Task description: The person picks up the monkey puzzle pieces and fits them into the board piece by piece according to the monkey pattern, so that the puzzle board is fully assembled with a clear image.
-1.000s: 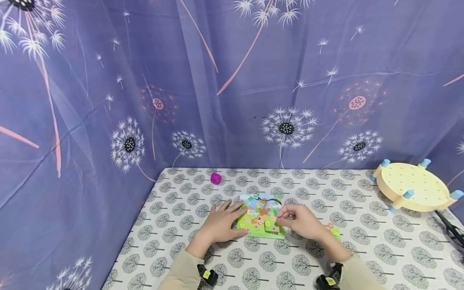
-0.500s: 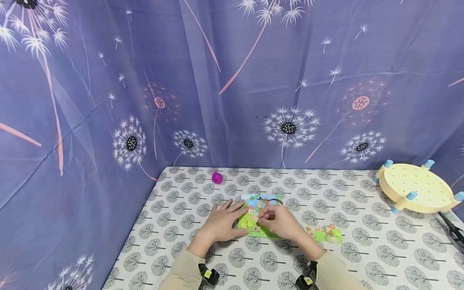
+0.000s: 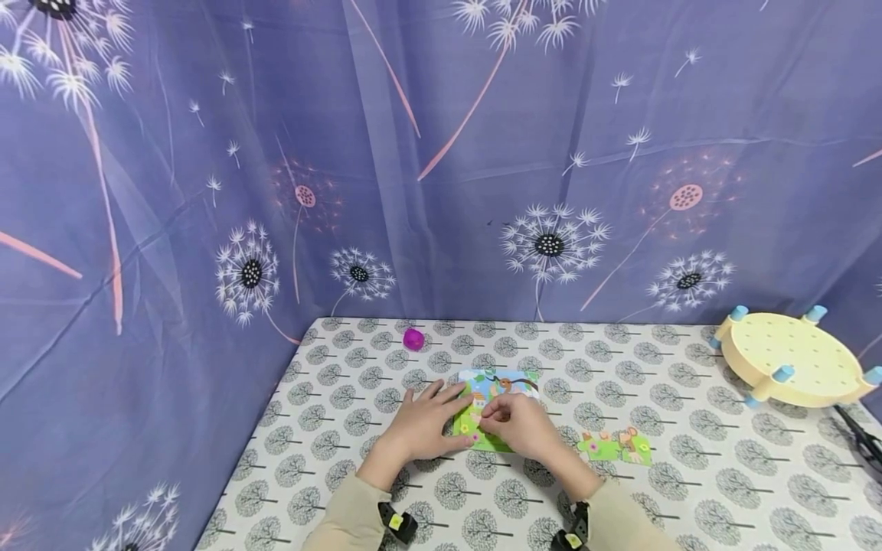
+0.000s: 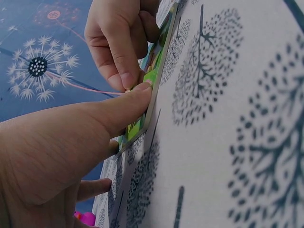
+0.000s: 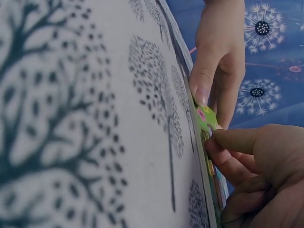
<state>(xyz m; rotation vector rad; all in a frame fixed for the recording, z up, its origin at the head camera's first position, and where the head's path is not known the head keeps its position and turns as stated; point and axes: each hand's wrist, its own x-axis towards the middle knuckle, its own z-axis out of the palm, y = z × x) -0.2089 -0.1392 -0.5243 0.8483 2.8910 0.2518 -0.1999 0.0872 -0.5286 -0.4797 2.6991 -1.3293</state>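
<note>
A jigsaw puzzle board with a cartoon meadow and a branch under blue sky lies mid-table. My left hand rests along its left side, fingers spread, thumb on the near edge. Over the board's lower middle, my right hand pinches a green puzzle piece with a pink flower. That piece sits slightly tilted at the board, close by the left thumb. My right fingers hide part of the picture. Two loose puzzle pieces, one green and one with a brown animal part, lie right of the board.
Toward the back left sits a small purple object. An oval cream pegboard-like stand with blue-tipped legs is at the far right, a black object beside it. Purple curtains hang behind the tree-print cloth.
My right hand has moved left from the board's right side to its lower middle, uncovering the loose pieces on the right. The left hand has stayed put.
</note>
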